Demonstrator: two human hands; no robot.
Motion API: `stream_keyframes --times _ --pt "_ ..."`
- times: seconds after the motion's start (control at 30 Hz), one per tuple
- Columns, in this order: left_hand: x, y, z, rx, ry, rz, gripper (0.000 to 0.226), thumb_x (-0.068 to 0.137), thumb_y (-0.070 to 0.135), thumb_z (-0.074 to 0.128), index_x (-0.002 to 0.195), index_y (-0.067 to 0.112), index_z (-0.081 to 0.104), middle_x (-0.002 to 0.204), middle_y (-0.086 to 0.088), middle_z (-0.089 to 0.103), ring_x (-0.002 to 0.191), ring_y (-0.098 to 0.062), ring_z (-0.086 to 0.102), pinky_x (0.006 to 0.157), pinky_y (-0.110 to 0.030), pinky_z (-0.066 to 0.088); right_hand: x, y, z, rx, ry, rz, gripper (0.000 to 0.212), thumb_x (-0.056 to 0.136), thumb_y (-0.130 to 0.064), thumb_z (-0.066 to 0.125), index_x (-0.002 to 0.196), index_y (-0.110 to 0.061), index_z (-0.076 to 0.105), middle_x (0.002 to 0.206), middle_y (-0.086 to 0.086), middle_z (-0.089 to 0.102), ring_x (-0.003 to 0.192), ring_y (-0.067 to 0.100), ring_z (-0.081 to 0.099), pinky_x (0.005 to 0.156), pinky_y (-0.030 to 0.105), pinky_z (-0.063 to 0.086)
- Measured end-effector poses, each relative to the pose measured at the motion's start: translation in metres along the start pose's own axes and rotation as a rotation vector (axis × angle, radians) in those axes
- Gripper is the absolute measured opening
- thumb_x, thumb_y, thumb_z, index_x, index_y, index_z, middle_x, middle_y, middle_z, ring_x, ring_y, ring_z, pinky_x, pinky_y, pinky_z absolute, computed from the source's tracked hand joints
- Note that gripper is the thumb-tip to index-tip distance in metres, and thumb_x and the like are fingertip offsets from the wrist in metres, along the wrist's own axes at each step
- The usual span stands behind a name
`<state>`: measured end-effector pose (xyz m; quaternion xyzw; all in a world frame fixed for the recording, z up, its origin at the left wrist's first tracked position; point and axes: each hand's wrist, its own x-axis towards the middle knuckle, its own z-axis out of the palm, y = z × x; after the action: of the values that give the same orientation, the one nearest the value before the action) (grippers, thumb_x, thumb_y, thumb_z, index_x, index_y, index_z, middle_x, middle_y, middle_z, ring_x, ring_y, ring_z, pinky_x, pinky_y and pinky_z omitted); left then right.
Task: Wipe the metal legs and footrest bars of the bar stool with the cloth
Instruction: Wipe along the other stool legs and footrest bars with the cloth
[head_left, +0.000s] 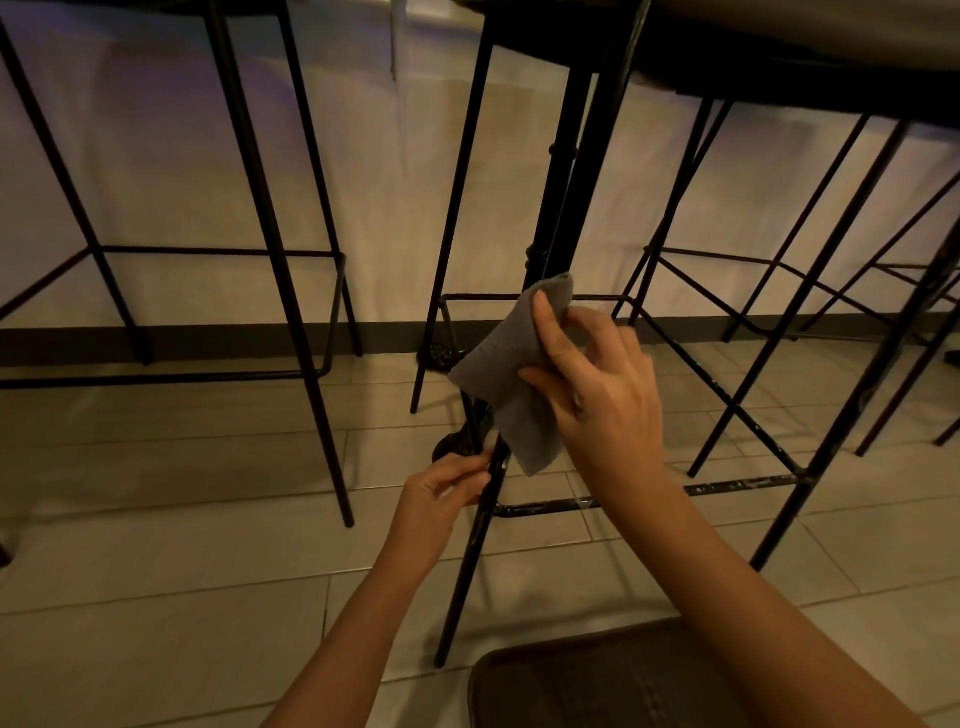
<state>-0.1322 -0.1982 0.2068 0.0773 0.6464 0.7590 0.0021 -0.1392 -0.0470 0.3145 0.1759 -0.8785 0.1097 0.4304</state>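
A black metal bar stool stands in front of me, its near leg (467, 561) slanting from top centre down to the floor. My right hand (597, 384) grips a folded grey cloth (514, 374) wrapped against the upper part of that leg, thumb on the cloth. Lower down, my left hand (447, 493) pinches the same leg just above where the front footrest bar (727, 488) joins it. The footrest bar shows pale scuffs and runs right to another leg (831, 467).
A second stool (291, 312) stands at the left and more stools (779, 291) crowd the right. A thick black table post (556, 197) rises behind the cloth. White wall behind, tiled floor below. A dark seat (597, 686) sits at the bottom edge.
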Motion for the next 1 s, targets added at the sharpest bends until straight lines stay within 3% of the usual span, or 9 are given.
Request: stream_keyframes --times 0.17,0.37,0.67,0.73,0.77,0.87,0.93,1.0 --pt "-0.003 -0.005 0.000 0.002 0.023 -0.040 0.027 0.082 -0.004 0.058 0.096 0.018 0.067 0.093 -0.009 0.064 0.091 -0.018 0.063 0.087 -0.032 0.053 -0.010 -0.001 0.004 -0.007 -0.025 -0.008 0.053 0.091 -0.042 0.043 0.139 -0.028 0.027 0.120 0.002 0.037 0.090 0.019 0.044 0.066 0.034 0.040" --pt "-0.002 -0.007 0.001 0.026 0.045 -0.059 0.027 0.081 -0.002 0.059 0.094 0.020 0.068 0.093 -0.012 0.063 0.091 -0.022 0.062 0.089 -0.036 0.052 -0.001 -0.002 0.003 -0.005 0.018 0.014 0.053 0.090 -0.040 0.048 0.139 -0.028 0.030 0.120 0.008 0.048 0.091 0.022 0.047 0.067 0.035 0.041" --pt "-0.006 -0.007 0.001 0.064 0.060 -0.027 0.021 0.081 0.000 0.059 0.093 0.013 0.069 0.093 -0.018 0.061 0.093 -0.029 0.061 0.092 -0.052 0.048 -0.029 -0.007 0.015 -0.010 -0.037 -0.006 0.055 0.091 -0.041 0.045 0.140 -0.030 0.024 0.117 0.004 0.039 0.089 0.023 0.048 0.064 0.038 0.043" --pt "-0.011 0.002 0.004 0.104 0.145 0.020 0.022 0.083 0.003 0.059 0.093 0.022 0.067 0.101 -0.014 0.061 0.094 -0.016 0.062 0.093 -0.045 0.050 -0.029 -0.007 0.014 -0.007 -0.047 -0.013 0.055 0.090 -0.042 0.045 0.140 -0.030 0.025 0.116 0.004 0.041 0.089 0.024 0.049 0.064 0.037 0.043" --pt "-0.015 0.010 0.006 0.129 0.241 0.074 0.025 0.085 0.007 0.058 0.094 0.028 0.065 0.106 -0.009 0.060 0.096 -0.008 0.060 0.093 -0.034 0.050 -0.028 -0.007 0.012 -0.013 -0.058 -0.019 0.055 0.090 -0.042 0.045 0.140 -0.030 0.026 0.115 0.005 0.042 0.089 0.024 0.049 0.064 0.037 0.043" --pt "-0.025 0.047 0.017 0.209 0.497 0.405 0.028 0.088 0.011 0.054 0.109 0.029 0.059 0.114 0.008 0.051 0.108 -0.007 0.053 0.094 -0.015 0.044 -0.022 -0.007 0.006 -0.018 -0.094 -0.023 0.051 0.090 -0.045 0.043 0.137 -0.029 0.031 0.111 0.008 0.053 0.088 0.023 0.051 0.064 0.036 0.043" --pt "-0.031 0.064 0.034 0.265 0.489 0.550 0.030 0.089 0.009 0.053 0.117 0.016 0.057 0.116 0.010 0.047 0.111 -0.008 0.051 0.095 -0.014 0.043 -0.019 -0.008 0.001 0.024 -0.104 -0.009 0.045 0.093 -0.046 0.037 0.134 -0.029 0.038 0.107 0.007 0.057 0.088 0.023 0.053 0.064 0.036 0.043" --pt "-0.031 0.069 0.053 0.306 0.437 0.550 0.034 0.088 0.010 0.053 0.122 0.012 0.055 0.120 0.006 0.048 0.115 -0.003 0.048 0.097 -0.012 0.040 -0.015 -0.010 -0.005 0.068 -0.120 0.009 0.043 0.095 -0.045 0.029 0.131 -0.028 0.046 0.103 0.006 0.057 0.087 0.023 0.053 0.063 0.037 0.043"
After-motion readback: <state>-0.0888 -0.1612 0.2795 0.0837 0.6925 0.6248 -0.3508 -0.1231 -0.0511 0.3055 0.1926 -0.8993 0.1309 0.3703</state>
